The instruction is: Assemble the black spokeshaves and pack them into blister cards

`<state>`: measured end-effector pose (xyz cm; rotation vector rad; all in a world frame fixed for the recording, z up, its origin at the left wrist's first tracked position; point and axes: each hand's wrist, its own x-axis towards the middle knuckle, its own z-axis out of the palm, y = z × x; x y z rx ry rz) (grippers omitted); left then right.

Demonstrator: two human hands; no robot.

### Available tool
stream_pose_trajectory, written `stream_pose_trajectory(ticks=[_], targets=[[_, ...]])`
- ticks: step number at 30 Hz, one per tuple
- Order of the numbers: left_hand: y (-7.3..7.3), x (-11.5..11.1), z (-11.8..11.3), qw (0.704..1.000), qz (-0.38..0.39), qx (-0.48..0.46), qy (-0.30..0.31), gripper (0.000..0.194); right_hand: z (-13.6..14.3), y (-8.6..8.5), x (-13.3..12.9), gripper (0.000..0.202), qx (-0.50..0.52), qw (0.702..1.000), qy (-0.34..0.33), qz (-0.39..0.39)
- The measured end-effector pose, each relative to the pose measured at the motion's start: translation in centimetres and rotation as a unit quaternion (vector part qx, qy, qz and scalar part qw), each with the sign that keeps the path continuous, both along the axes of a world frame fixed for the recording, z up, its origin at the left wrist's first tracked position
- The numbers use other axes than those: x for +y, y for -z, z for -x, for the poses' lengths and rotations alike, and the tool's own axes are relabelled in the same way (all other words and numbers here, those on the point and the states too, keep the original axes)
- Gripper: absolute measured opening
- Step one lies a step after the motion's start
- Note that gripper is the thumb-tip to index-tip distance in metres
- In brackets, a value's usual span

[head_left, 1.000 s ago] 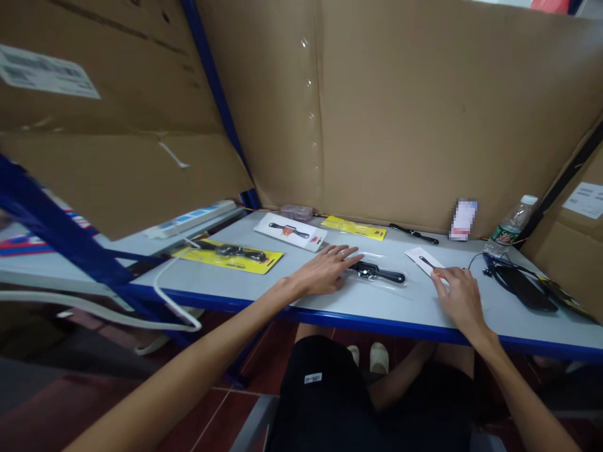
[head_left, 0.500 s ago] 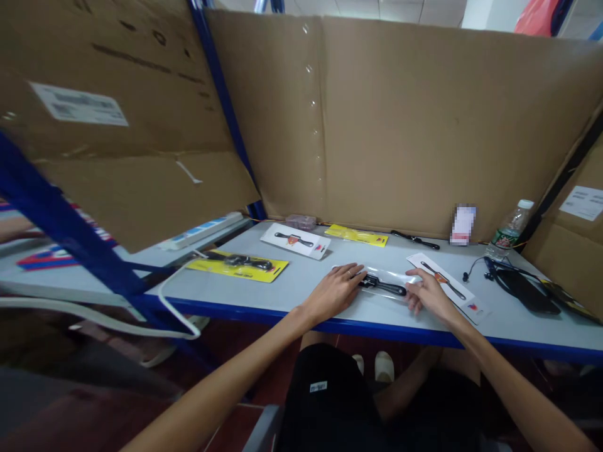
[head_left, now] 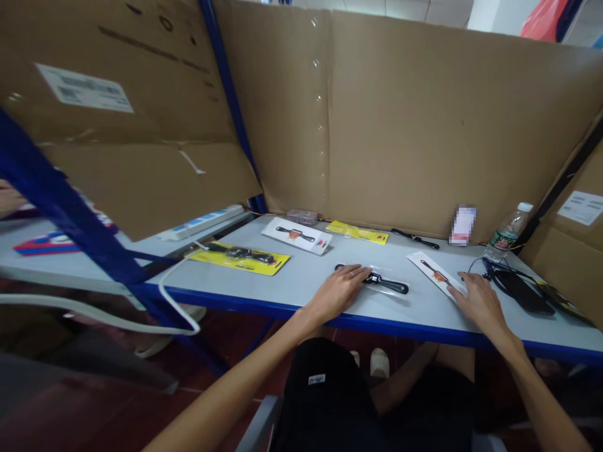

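My left hand [head_left: 340,290] rests palm down over the left part of a black spokeshave-like tool [head_left: 393,286], which lies in a clear plastic shell at the table's front. Its fingers lie flat and it grips nothing. My right hand [head_left: 479,301] is on the right end of a white printed card [head_left: 431,269], fingers apart, thumb at the card's near edge. Another white card [head_left: 296,236] lies further back on the left. A yellow card with a black tool [head_left: 242,256] is at the left, and a second yellow card [head_left: 357,232] is at the back.
Along the back are a bare black tool [head_left: 415,238], a phone [head_left: 462,225] and a bottle [head_left: 509,232]. A black pouch-like item [head_left: 525,292] lies at the right. A white cable [head_left: 166,295] hangs over the left edge. Cardboard walls [head_left: 424,119] surround the table.
My right hand has let go of the plastic shell and moved right onto the white card. My left hand stays on the black tool.
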<state>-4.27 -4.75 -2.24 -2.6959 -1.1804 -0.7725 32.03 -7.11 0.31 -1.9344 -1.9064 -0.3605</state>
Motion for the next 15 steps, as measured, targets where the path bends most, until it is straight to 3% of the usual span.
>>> stream_pose_trajectory(ticks=[5,15], targets=[[-0.6,-0.4,-0.2,1.000,-0.018,0.025,0.001,0.042,0.6,1.3,-1.3,0.036,0.042,0.996,-0.060,-0.042],[-1.0,-0.7,-0.5,0.999,-0.027,0.015,-0.030,0.032,1.7,1.1,-2.4,0.036,0.126,0.984,-0.117,-0.041]])
